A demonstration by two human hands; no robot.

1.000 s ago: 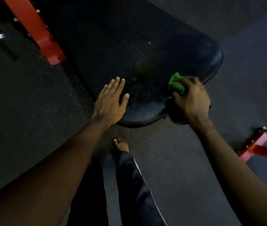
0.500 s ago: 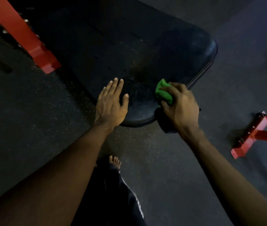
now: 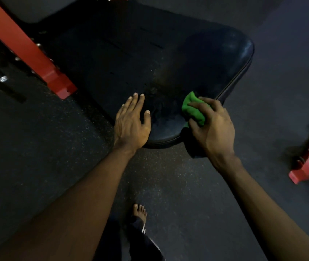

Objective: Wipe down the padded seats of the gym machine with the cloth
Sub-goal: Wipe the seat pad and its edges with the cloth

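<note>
The right grip, a bare hand, has its fingers and thumb curled round a bunched green cloth and presses it onto the black padded seat. Compared with a second ago, the cloth sits further in from the seat's right edge, closer to the left grip and to the rounded near end. Most of that shift comes in the first half of the second, and since then it barely moves. The left grip is where it was. It lies flat and open on the near left corner of the seat with its fingers straight, holding nothing and apparently bracing.

This looks like a wiping stroke running leftward across the near end. That end shows a dull, smeared patch between the two hands, so it seems to be the part being worked. The darker stretch further up, toward the red frame, is too dim to judge as wiped or not.

Something dark hangs below the right hand over the floor, but I cannot tell whether it is cloth or shadow.
</note>
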